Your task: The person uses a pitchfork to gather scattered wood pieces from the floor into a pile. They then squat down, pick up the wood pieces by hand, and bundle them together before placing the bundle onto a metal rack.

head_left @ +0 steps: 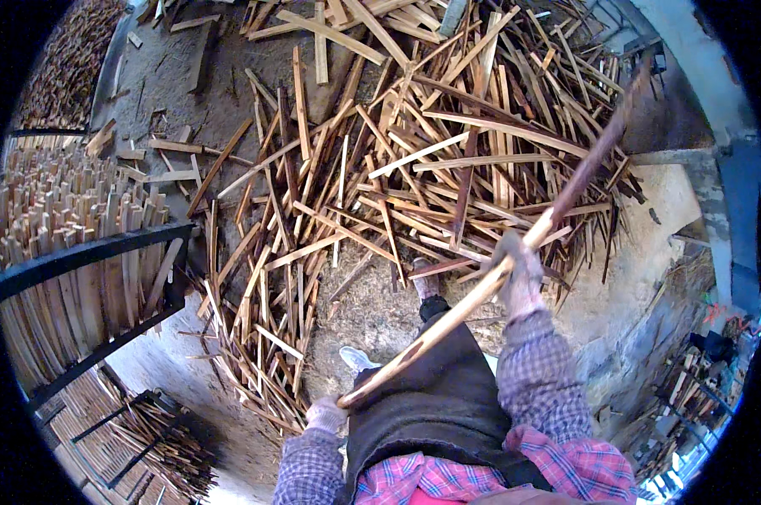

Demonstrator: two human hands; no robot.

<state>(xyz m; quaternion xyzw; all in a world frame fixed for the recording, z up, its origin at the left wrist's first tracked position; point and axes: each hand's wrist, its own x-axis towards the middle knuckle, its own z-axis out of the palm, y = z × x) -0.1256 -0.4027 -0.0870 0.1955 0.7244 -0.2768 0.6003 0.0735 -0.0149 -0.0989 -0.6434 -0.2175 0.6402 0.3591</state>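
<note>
- You are holding a long wood strip point(448, 326) slantwise between your two hands, pale in its near half and darker beyond your right hand.
- Your hands are standing well apart: your left hand point(324, 415) is closing around the near end, its fingers partly hidden, and your right hand point(519, 273) is clamping the strip farther up.
- The far end is reaching beyond your right hand, looking blurred over the edge of the heap, so you cannot tell whether it is touching anything.
- By the look of it, you are at a two-handed handling step; the next move seems to be calling for firm grips and watching that long free end.
- Beyond both hands, a heap of loose strips point(481, 160) is lying crisscrossed, spilling down towards your left hand.
- Your dark apron point(431, 379) is hanging between your hands.
- Off to the left of your left hand, a metal rack point(94, 258) is holding wood pieces point(86, 311) upright, packed closely together.
</note>
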